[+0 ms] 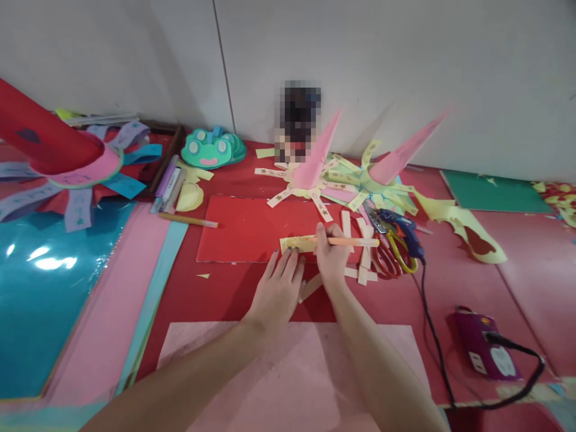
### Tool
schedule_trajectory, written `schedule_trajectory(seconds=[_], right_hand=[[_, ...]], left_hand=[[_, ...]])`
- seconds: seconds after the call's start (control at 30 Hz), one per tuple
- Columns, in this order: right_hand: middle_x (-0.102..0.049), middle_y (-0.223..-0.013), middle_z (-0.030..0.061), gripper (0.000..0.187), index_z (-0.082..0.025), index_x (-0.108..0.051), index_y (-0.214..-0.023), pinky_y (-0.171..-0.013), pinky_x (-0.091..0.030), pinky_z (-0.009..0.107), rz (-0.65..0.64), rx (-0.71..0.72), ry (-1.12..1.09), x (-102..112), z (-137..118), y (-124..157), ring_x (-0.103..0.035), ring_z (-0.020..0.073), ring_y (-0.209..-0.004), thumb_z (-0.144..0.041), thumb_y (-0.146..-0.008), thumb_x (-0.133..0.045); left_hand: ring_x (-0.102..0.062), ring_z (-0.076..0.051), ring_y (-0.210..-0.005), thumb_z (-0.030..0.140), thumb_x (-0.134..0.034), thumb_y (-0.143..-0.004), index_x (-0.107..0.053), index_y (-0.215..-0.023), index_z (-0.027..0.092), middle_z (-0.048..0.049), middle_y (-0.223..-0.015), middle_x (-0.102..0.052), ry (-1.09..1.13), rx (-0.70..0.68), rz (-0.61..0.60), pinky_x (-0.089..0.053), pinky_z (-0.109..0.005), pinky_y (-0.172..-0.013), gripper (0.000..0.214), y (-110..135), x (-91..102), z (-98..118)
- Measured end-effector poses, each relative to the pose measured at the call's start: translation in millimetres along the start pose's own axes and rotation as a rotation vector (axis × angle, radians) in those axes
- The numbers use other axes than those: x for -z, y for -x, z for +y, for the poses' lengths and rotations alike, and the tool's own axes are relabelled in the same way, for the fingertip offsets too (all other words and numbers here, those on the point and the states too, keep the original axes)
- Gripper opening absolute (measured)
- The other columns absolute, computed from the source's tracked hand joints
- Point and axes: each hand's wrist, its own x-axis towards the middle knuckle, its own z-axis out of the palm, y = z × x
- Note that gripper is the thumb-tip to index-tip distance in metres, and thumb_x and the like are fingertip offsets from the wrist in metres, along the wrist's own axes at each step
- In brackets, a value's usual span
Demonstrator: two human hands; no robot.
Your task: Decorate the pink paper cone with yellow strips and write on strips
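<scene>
My left hand (279, 287) lies flat on the table, fingers stretched forward, fingertips pressing the near edge of a yellow paper strip (297, 243). My right hand (332, 255) is closed around an orange pencil (355, 242) that lies crosswise with its tip on the strip. The strip rests on a red sheet (252, 231). Several cream paper strips (365, 252) lie just right of my right hand.
Red-and-yellow scissors (392, 257) and a blue glue gun (407, 231) sit to the right, its black cord running to a purple power strip (483, 351). Two pink paper cones (317, 159) stand behind. A frog mask (211, 150), markers (168, 186) and coloured sheets lie left.
</scene>
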Motion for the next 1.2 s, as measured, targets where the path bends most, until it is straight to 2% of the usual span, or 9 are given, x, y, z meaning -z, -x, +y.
schedule_trajectory(seconds=[0.1,0.23,0.33,0.57,0.83,0.97,1.2], right_hand=[[-0.035,-0.043,-0.0073,0.037,-0.022,-0.032,-0.054,-0.046,-0.032,0.024,-0.002,0.009,-0.013,-1.3,-0.7,1.8,-0.036,0.0092,-0.043,-0.042,-0.080,-0.050],[-0.034,-0.044,-0.0076,0.038,-0.022,-0.031,-0.054,-0.045,-0.032,0.024,-0.002,-0.010,-0.039,-2.8,-0.2,5.5,-0.036,0.0090,-0.043,-0.042,-0.080,-0.051],[-0.034,-0.044,-0.0079,0.038,-0.022,-0.031,-0.054,-0.046,-0.034,0.024,0.041,0.000,-0.049,-1.7,0.4,6.6,-0.038,0.0088,-0.042,-0.042,-0.080,-0.051],[-0.043,-0.044,-0.0069,0.036,-0.022,-0.036,-0.058,-0.048,-0.039,0.025,0.190,0.008,-0.072,6.8,1.5,-1.3,-0.047,0.0102,-0.043,-0.047,-0.081,-0.049],[-0.050,-0.046,-0.0053,0.036,-0.021,-0.038,-0.058,-0.050,-0.042,0.025,0.215,0.022,-0.103,5.3,1.3,-1.2,-0.052,0.0107,-0.044,-0.047,-0.080,-0.050],[-0.052,-0.046,-0.0052,0.035,-0.021,-0.038,-0.058,-0.051,-0.043,0.025,0.158,0.018,-0.135,3.3,1.1,1.5,-0.055,0.0113,-0.046,-0.046,-0.080,-0.050],[-0.052,-0.046,-0.0048,0.035,-0.021,-0.039,-0.056,-0.049,-0.041,0.024,-0.024,0.045,-0.123,0.3,1.7,4.6,-0.053,0.0102,-0.045,-0.044,-0.079,-0.053]], left_hand=[[-0.045,-0.024,-0.122,0.021,-0.035,-0.091,-0.053,-0.119,0.008,-0.0130,-0.130,-0.051,0.038,-0.054,-0.016,-0.037,-0.039,-0.103,0.036,1.0,-3.1,1.5],[-0.045,-0.022,-0.122,0.025,-0.032,-0.093,-0.046,-0.127,0.010,-0.0108,-0.132,-0.048,0.065,-0.037,-0.046,-0.037,-0.039,-0.103,0.040,1.7,-4.8,2.4],[-0.047,-0.022,-0.121,0.024,-0.032,-0.093,-0.047,-0.126,0.011,-0.0101,-0.131,-0.050,0.053,-0.043,-0.051,-0.038,-0.039,-0.101,0.039,1.6,-3.9,1.5],[-0.051,-0.023,-0.115,0.023,-0.035,-0.091,-0.051,-0.122,0.010,-0.0140,-0.126,-0.054,0.046,-0.036,-0.012,-0.040,-0.040,-0.099,0.037,0.9,-4.1,0.5],[-0.052,-0.023,-0.115,0.020,-0.037,-0.090,-0.052,-0.120,0.009,-0.0146,-0.125,-0.054,0.039,-0.027,0.021,-0.040,-0.039,-0.098,0.035,0.6,-4.9,0.4],[-0.052,-0.025,-0.114,0.021,-0.035,-0.090,-0.053,-0.119,0.007,-0.0141,-0.124,-0.056,-0.001,-0.053,0.022,-0.041,-0.039,-0.097,0.037,0.7,-2.4,-0.9],[-0.048,-0.028,-0.119,0.022,-0.038,-0.089,-0.051,-0.121,0.009,-0.0140,-0.125,-0.055,0.029,-0.031,-0.011,-0.040,-0.044,-0.099,0.036,1.7,-5.2,-1.9]])
